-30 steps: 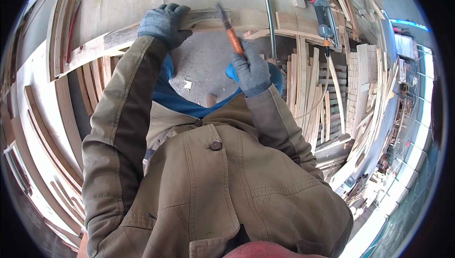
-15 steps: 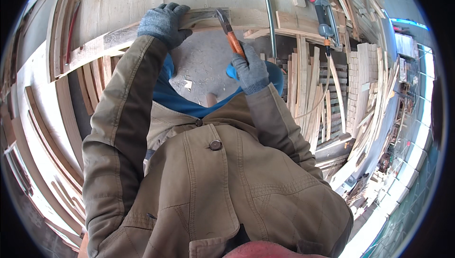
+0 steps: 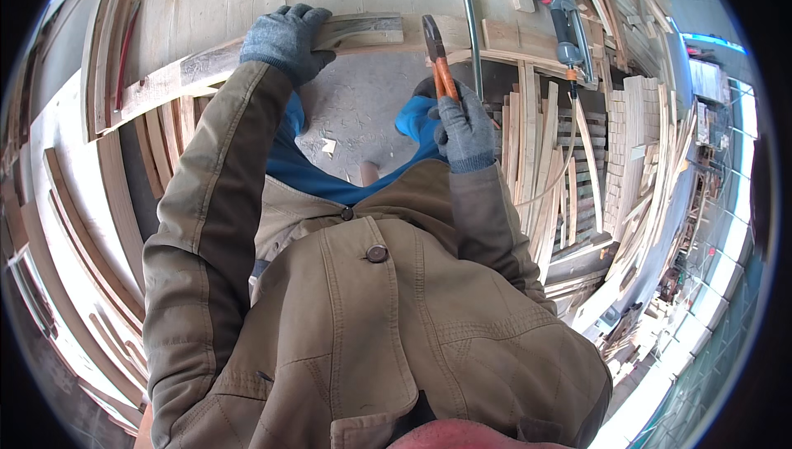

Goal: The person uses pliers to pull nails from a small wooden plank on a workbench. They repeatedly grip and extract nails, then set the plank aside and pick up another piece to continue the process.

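My left hand (image 3: 285, 47), in a grey knit glove, is closed over a short wooden strip (image 3: 363, 31) at the near edge of the workbench. The strip's right end, with a dark grain patch, sticks out past my fingers. In my right hand (image 3: 468, 131), also gloved in grey, is a pair of pincers (image 3: 442, 74) with orange handles and a dark metal head. Its head points up and away from me, to the right of the strip's end and apart from it. Whether its jaws grip anything is too small to tell.
A metal bar (image 3: 470, 20) crosses the bench edge to the right. Beyond it lies a pneumatic tool (image 3: 566, 37) with a hose (image 3: 569, 144). Stacked wooden slats (image 3: 536, 144) stand at right. At left lie boards (image 3: 99, 61) and a thin red rod (image 3: 126, 53).
My right hand has moved right and slightly nearer, drawing the pincers off the end of the strip. The pincers now stand more upright. My left hand has stayed in place.
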Motion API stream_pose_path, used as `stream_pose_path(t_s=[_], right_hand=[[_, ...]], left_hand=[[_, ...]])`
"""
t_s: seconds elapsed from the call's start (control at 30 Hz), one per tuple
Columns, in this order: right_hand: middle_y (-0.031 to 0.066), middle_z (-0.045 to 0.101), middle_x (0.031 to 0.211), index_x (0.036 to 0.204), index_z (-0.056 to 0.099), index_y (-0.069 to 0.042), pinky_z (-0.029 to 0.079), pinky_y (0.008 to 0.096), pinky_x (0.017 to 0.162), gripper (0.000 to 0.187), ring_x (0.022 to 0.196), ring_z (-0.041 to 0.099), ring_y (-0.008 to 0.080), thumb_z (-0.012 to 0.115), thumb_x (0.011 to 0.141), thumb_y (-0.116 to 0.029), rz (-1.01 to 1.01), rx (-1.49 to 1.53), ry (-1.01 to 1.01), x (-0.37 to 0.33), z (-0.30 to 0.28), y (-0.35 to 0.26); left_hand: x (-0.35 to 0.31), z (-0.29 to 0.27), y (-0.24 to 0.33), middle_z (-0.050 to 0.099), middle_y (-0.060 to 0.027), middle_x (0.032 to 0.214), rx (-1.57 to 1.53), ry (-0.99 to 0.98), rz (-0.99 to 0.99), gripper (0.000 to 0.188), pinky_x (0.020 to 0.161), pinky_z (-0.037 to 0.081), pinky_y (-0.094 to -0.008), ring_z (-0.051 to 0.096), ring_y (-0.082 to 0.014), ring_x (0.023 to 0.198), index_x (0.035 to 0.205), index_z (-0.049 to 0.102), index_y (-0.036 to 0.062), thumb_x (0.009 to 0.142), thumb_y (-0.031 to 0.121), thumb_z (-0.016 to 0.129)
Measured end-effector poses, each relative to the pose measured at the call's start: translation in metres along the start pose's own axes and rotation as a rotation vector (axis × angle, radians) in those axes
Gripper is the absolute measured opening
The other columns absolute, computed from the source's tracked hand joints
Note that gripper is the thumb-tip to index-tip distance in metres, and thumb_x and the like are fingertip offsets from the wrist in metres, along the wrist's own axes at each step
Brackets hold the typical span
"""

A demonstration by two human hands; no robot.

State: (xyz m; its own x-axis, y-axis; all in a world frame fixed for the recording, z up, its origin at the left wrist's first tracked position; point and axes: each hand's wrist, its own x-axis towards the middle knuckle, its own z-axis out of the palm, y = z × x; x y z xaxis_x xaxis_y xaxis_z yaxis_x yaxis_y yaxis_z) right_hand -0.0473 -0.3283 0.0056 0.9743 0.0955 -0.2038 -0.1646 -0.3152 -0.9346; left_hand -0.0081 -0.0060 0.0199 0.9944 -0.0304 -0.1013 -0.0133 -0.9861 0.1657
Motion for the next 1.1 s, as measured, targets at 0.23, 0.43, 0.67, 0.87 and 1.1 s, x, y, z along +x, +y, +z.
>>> stream_pose_path(t_s=[0.23, 0.43, 0.67, 0.87, 1.1], right_hand=[[0.0046, 0.07, 0.087, 0.144, 0.059, -0.007, 0.038, 0.0211, 0.046, 0.04, 0.055, 0.049, 0.0031, 0.065, 0.108, -0.021, -0.042, 0.063, -0.015, 0.002, -0.013, 0.007], [0.012, 0.075, 0.1, 0.138, 0.063, -0.001, 0.057, 0.033, 0.07, 0.046, 0.077, 0.07, 0.0193, 0.076, 0.1, -0.023, -0.288, -0.231, 0.191, 0.045, -0.041, 0.003], [0.0258, 0.072, 0.125, 0.142, 0.061, -0.003, 0.056, 0.0467, 0.095, 0.068, 0.112, 0.072, 0.0385, 0.08, 0.091, -0.044, -0.144, -0.784, 0.319, 0.101, -0.077, -0.023], [0.0266, 0.069, 0.131, 0.143, 0.06, -0.005, 0.054, 0.0492, 0.103, 0.068, 0.123, 0.068, 0.0393, 0.076, 0.092, -0.048, -0.043, -0.967, 0.3, 0.136, -0.067, -0.034], [0.0235, 0.07, 0.129, 0.134, 0.069, -0.006, 0.055, 0.0473, 0.102, 0.062, 0.121, 0.068, 0.0388, 0.074, 0.091, -0.051, -0.143, -1.009, 0.365, 0.154, -0.078, -0.042]], left_hand=[[0.0, 0.003, -0.001, 0.064, -0.0096, 0.143, 0.005, 0.022, 0.004, 0.07, 0.11, 0.052, -0.0444, 0.062, -0.0311, 0.131, 0.145, 0.059, 0.0184, 0.087, 0.051, 0.08], [0.001, 0.005, -0.002, 0.065, -0.0098, 0.14, -0.037, 0.035, 0.001, 0.069, 0.109, 0.053, -0.0448, 0.063, -0.0317, 0.13, 0.143, 0.061, 0.0183, 0.085, 0.049, 0.082], [0.0, 0.009, -0.004, 0.069, -0.0106, 0.132, -0.118, 0.132, 0.036, 0.066, 0.103, 0.055, -0.049, 0.065, -0.037, 0.123, 0.136, 0.067, 0.017, 0.076, 0.035, 0.088], [0.001, 0.006, -0.003, 0.067, -0.01, 0.136, -0.055, 0.067, 0.014, 0.067, 0.107, 0.054, -0.0453, 0.064, -0.0324, 0.126, 0.14, 0.064, 0.0179, 0.082, 0.043, 0.085], [0.001, 0.004, 0.0, 0.066, -0.0092, 0.138, -0.056, 0.038, -0.015, 0.067, 0.108, 0.054, -0.0449, 0.064, -0.0329, 0.127, 0.14, 0.064, 0.0183, 0.082, 0.042, 0.085]])
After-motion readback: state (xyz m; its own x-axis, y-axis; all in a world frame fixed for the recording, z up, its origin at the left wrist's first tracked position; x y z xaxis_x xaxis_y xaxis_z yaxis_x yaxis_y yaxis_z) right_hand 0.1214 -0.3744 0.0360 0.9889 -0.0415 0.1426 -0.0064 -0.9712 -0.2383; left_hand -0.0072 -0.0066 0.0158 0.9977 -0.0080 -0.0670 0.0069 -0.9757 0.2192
